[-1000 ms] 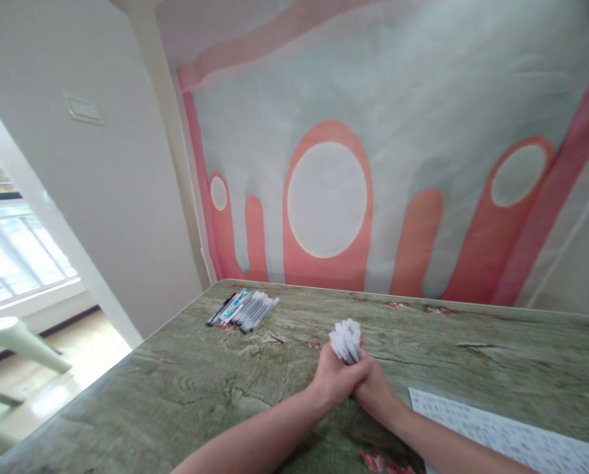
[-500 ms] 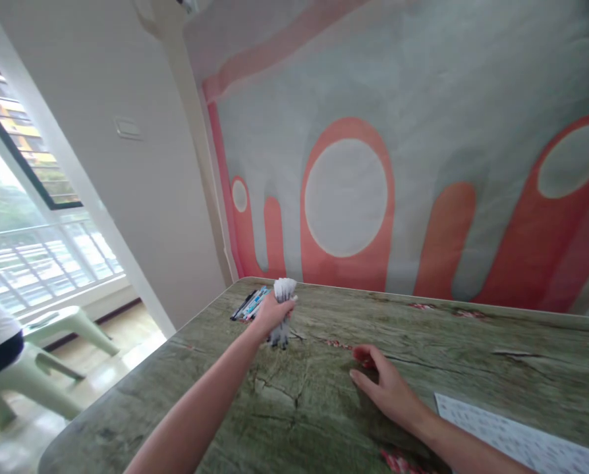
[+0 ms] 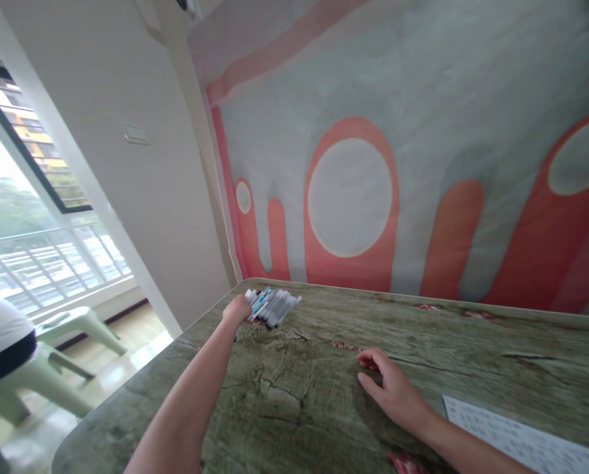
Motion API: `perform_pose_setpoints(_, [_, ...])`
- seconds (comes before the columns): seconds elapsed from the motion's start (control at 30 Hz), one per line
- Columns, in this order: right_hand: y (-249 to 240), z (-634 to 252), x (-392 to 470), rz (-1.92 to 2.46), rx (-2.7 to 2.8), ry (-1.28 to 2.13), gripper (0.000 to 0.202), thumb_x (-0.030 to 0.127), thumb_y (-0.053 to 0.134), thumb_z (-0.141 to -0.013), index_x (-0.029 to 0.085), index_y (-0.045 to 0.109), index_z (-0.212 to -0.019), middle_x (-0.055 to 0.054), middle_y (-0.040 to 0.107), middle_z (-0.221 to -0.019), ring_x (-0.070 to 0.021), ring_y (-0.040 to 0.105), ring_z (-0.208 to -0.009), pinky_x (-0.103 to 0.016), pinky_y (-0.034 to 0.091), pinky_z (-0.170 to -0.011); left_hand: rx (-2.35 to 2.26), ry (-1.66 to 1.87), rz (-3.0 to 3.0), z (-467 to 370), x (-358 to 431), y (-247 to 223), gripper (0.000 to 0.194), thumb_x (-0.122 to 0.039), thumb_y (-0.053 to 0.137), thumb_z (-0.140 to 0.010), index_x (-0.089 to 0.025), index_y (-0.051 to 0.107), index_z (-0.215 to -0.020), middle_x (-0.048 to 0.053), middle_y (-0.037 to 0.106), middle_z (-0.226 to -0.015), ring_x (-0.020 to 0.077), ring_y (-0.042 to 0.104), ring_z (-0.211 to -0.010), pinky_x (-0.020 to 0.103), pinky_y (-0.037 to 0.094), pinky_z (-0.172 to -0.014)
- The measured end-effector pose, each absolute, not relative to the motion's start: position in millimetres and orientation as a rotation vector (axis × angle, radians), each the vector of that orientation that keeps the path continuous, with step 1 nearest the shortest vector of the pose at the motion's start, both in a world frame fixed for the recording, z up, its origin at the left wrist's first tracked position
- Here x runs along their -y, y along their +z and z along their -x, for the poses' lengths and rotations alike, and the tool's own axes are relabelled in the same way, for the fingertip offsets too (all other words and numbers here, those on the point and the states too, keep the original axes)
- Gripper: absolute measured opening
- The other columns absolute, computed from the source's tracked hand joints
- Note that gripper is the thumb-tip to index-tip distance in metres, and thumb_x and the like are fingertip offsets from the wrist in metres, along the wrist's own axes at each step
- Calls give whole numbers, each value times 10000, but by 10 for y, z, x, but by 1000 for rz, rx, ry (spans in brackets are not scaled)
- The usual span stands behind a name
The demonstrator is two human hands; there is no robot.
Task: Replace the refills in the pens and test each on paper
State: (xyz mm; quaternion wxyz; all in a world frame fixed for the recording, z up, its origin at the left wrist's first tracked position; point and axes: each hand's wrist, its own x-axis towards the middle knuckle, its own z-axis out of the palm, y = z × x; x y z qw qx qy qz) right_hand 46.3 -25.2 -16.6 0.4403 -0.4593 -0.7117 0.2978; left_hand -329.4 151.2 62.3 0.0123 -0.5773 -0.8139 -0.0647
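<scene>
At the table's far left corner, my left hand [image 3: 236, 309] is closed at the left end of the pens. White ends show just above its fingers and a dark tip below, so it grips one or more pens; how many is hidden. Beside it lies a bunch of white pens with dark ends [image 3: 280, 308], side by side on the wood-patterned table. Some blue-marked pens [image 3: 261, 301] lie between that bunch and the hand. Lower right, my right hand [image 3: 388, 388] rests on the table, fingers loosely curved and thumb apart, holding nothing.
A white printed sheet or board [image 3: 516, 431] lies by my right forearm. The table [image 3: 275, 408] meets a pink-and-grey patterned wall [image 3: 348, 270] at the back. Left of the table are green stools [image 3: 72, 322] and part of a person in white [image 3: 0, 322].
My left hand has laid the bunch of white pens beside the blue-marked ones, let go, and moved left to grip at the other end. My right hand stays almost still.
</scene>
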Motion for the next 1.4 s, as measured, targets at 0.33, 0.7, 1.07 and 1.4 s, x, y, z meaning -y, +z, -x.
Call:
perform_pose_setpoints(0.33, [-116,-458,263,1127,1821,729,185,170,466,-754,180,518,-932,-52,530,-928,-180,505,-883,-330,410,-807,2507,-146,1844,3051,-2040,576,391,-342,556,-701,-138,554,-1035,171,616,-1051,283,587,-949,324,462,-706])
perform_pose_setpoints(0.7, [-86,-470,262,1099,1822,712,167,144,469,-724,191,541,-867,-47,541,-897,-187,509,-860,-328,414,-786,2477,-148,1854,2916,-2132,381,585,-574,523,-677,-119,587,-1040,191,593,-1086,303,562,-982,350,439,-757])
perform_pose_setpoints(1.07, [-78,-469,265,1077,1827,704,151,136,462,-721,189,545,-835,-50,542,-904,-186,509,-877,-328,409,-805,2379,-237,1791,2838,-1822,248,789,-755,344,-649,-136,560,-1088,197,507,-1185,363,424,-1117,467,333,-882])
perform_pose_setpoints(1.4, [-83,-467,258,1069,1818,712,142,144,476,-716,194,561,-819,-50,551,-903,-192,517,-883,-334,413,-811,2401,-261,1872,2759,-1689,219,758,-679,343,-731,-149,375,-1273,181,370,-1345,325,314,-1234,443,275,-958])
